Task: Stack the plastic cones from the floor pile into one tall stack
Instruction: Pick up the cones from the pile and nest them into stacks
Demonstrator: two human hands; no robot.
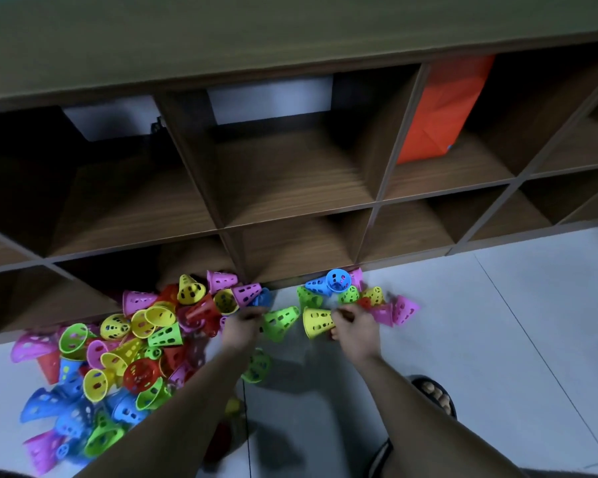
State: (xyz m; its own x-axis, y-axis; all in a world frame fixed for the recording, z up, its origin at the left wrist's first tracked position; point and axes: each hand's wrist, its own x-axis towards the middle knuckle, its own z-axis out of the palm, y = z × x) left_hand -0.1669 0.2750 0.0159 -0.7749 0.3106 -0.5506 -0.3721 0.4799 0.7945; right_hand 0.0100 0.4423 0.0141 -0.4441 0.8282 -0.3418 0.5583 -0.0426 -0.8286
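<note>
Left hand (pixel 244 326) grips a green cone (pixel 281 320), right hand (pixel 355 332) a yellow cone (pixel 317 323); one shelf (pixel 380 201) cubby holds an orange bag (pixel 442 112).

The cones (pixel 128 346) are thin, smooth plastic with holes in them, and a little shiny. The green cone (pixel 280 320) and the yellow cone (pixel 318 322) are the same plastic. The shelf (pixel 290 181) is brown wood with lines in it, not shiny. The floor (pixel 497 322) is smooth pale tile. The orange bag (pixel 442 112) looks like creased paper.
</note>
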